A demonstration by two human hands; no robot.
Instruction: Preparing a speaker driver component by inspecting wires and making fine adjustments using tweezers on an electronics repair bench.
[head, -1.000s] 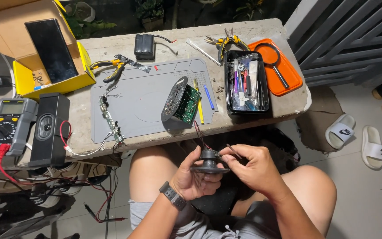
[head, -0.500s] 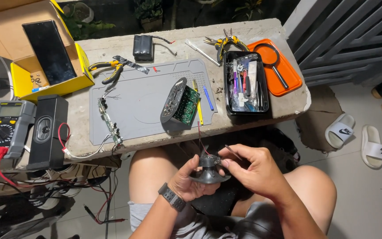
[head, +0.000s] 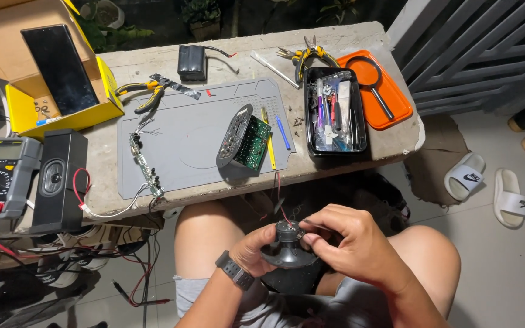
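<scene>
Nearest the camera, over the seated person's lap, the left hand [head: 256, 249] cups a small black speaker driver [head: 288, 248] from below, its fingers wrapped closed around the rim. The right hand [head: 360, 246] covers the driver from the right, thumb and forefinger pinched shut at the terminal on its top; whether they grip a wire end or the terminal itself cannot be told. A thin red wire [head: 279, 200] rises from that terminal toward the bench edge. Judged risk: the lead looks fine and near taut, so a pull or a twist of the driver could snap it or tear it off the terminal; the driver sits over the gap between the knees, and a slipped grip would drop it to the floor. Farther off, on the concrete bench [head: 153, 64], a grey work mat [head: 183, 140] carries a green circuit board [head: 251, 144] propped on edge. Left of the mat stand a black speaker box [head: 59, 179] and a multimeter [head: 4, 176]. To the right lie a black tool tray [head: 334, 109] and an orange tray [head: 390, 91] holding a magnifier. At the far edge lie yellow-handled pliers [head: 144, 97] and a black battery pack [head: 191, 62].
</scene>
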